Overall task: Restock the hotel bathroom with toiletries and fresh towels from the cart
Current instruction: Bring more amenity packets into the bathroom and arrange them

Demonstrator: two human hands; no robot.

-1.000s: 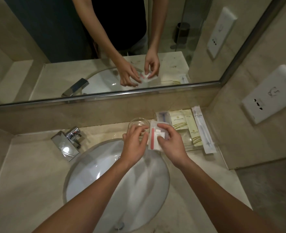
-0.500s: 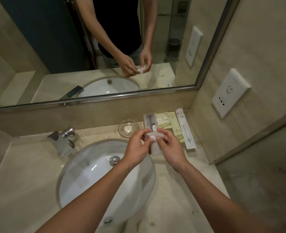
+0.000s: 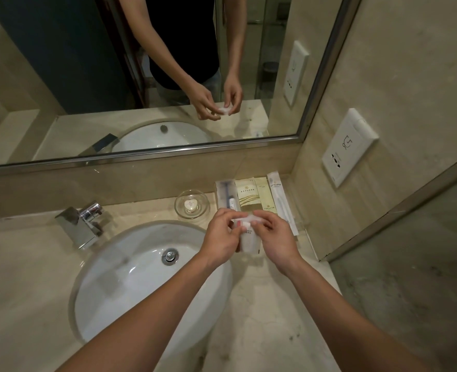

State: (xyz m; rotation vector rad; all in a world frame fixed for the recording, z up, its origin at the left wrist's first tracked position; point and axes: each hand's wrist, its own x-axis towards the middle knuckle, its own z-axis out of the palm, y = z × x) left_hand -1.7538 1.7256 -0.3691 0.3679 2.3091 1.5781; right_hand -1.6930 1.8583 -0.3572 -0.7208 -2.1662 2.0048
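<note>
Pinching a small clear toiletry packet (image 3: 246, 232) between left hand (image 3: 222, 237) and right hand (image 3: 275, 237) above the worktop's back right corner, the person is partway — sachets (image 3: 247, 194) already line the tray (image 3: 301, 224), towels nowhere visible, probably still to come.

We can make out printing in several places, yet none of it is sharp enough to read. The cream paper sachet with the gold emblem (image 3: 246, 196) carries a short line of small characters under that emblem, and the narrow pale yellow sachet (image 3: 266, 196) beside it and the long white toothbrush wrapper (image 3: 281, 202) bear similar tiny lines. The white wall socket plate (image 3: 349, 147) shows only a small outline symbol, and the clear plastic packet (image 3: 247, 238) we hold has a blurred dark line of print.
</note>
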